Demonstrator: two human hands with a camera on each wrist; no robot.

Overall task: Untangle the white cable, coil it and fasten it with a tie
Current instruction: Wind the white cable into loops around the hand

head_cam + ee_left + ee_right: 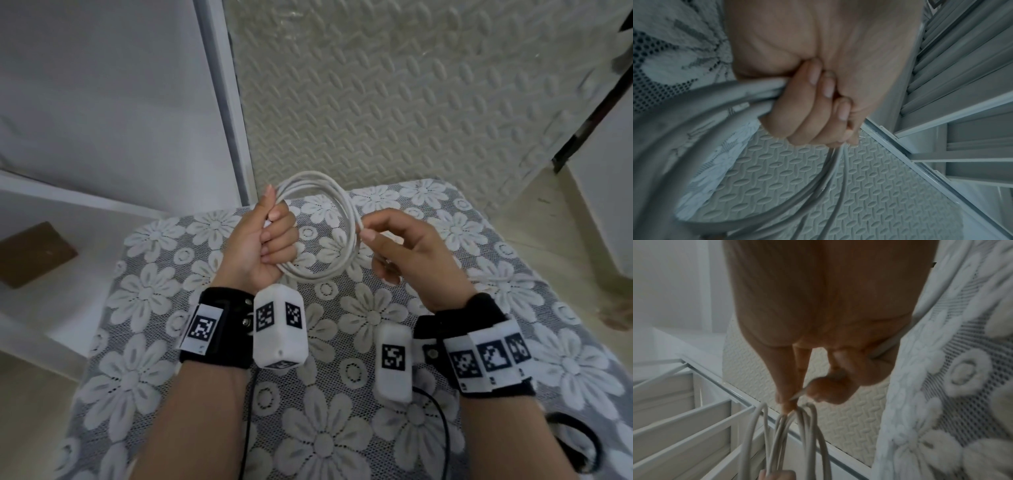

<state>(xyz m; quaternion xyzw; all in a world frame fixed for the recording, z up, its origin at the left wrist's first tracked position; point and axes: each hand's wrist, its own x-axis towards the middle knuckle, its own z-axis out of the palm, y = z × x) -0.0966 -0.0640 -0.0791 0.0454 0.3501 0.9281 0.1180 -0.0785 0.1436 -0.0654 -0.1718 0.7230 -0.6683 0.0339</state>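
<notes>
The white cable (pixel 337 202) is wound into a round coil of several loops, held in the air above the flowered cloth. My left hand (pixel 270 236) grips the coil's left side in a fist, fingers curled round the bundled strands (pixel 748 91). My right hand (pixel 366 233) pinches the coil's right side between thumb and forefinger, and the strands (pixel 789 426) fan out below the fingertips (pixel 786 404). A loose length of cable (pixel 507 279) trails right from under my right hand across the cloth. No tie shows in any view.
A lace tablecloth (pixel 329 428) with white flowers covers the table. An embossed foam mat (pixel 394 102) lies beyond it. A white frame (pixel 222 102) stands left, a brown flat object (pixel 34 253) lower left. Black cords (pixel 579 442) lie at the right near edge.
</notes>
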